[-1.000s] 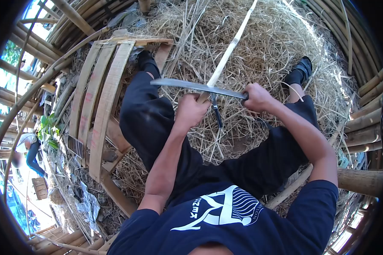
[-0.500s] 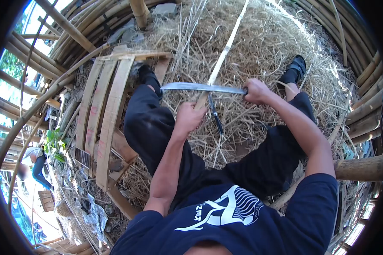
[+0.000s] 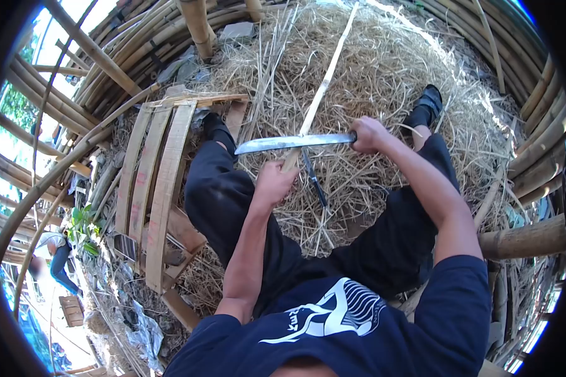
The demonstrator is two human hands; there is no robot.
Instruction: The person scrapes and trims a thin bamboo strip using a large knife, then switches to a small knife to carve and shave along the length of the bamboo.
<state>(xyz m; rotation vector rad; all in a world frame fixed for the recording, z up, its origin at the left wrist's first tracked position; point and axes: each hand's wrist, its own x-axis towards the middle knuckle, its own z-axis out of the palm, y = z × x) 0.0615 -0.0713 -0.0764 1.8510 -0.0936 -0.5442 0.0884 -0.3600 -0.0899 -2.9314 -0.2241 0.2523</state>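
My left hand [image 3: 275, 183] is closed around the near end of a long pale bamboo strip [image 3: 324, 85], which reaches away over the shavings. In my right hand [image 3: 369, 135] is the dark handle of a long machete [image 3: 295, 143]. Its blade lies crosswise over the strip, just beyond my left hand, with the tip toward the left knee. Below the blade, a thin black tool [image 3: 314, 179] rests on the shavings between my legs.
Wooden slats [image 3: 165, 198] form a low frame at the left. Pale shavings [image 3: 371, 75] cover the ground. Bamboo poles [image 3: 528, 237] stand around the edges. Another person [image 3: 58, 257] bends over at the far left, beyond the bamboo.
The view has shifted slightly. The machete's blade has turned, its tip now lower than its handle, and both hands sit a little further left in view, still holding the same things.
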